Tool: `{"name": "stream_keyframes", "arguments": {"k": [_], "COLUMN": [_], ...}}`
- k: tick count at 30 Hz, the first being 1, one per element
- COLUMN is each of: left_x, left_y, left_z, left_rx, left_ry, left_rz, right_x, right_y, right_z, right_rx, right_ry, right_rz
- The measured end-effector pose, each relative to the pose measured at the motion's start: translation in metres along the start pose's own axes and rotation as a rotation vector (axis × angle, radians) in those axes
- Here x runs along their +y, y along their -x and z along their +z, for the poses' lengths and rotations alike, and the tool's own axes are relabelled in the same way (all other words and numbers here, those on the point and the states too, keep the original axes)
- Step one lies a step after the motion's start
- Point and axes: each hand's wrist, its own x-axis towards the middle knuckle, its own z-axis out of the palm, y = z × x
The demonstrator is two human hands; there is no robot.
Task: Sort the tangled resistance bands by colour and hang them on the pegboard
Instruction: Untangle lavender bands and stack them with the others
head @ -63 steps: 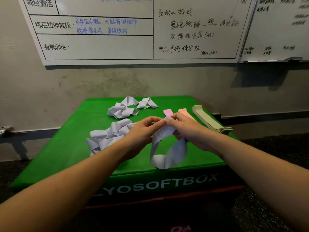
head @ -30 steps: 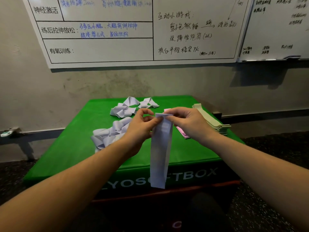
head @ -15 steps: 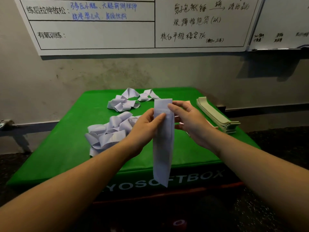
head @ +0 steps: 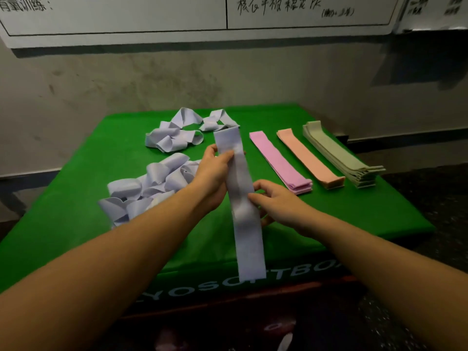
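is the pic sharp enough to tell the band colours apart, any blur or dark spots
Head view: dim, flat light, yet the pink stack, peach stack and grey-green stack read clearly; the lavender band is slightly soft; the floor below the green box is near black; wide-angle bending at the edges.

Whiteboard (head: 177,19) cut off by top edge, its handwriting only partly legible. Lavender band (head: 243,198) hides left hand (head: 212,173) fingertips and part of the box lettering (head: 228,282). Floor items near bottom edge blurred.
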Motion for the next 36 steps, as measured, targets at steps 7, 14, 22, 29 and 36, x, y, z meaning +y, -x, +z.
{"name": "stream_keyframes", "arguments": {"k": [7, 14, 22, 29, 36], "left_x": [-0.025, -0.046, -0.044, 0.007, 0.015], "left_y": [-0.056, -0.106, -0.117, -0.075, -0.035], "left_z": [0.012, 0.010, 0.000, -0.018, -0.097], "left_rx": [0.039, 0.033, -0.021, -0.213, -0.325], "left_ry": [-0.137, -0.469, -0.795, -0.849, -1.473], "left_rz": [-0.096, -0.116, 0.088, 0.294, 0.490], "right_x": [0.041, 0.051, 0.054, 0.041, 0.021], "right_y": [-0.031, -0.048, -0.051, -0.052, -0.063], "right_z": [-0.009, -0.023, -0.028, -0.025, -0.001], "right_rx": [0.181, 0.191, 0.136, 0.154, 0.121], "right_ry": [0.277, 0.632, 0.566, 0.448, 0.403], "right_rz": [-0.066, -0.144, -0.156, -0.166, -0.182]}}
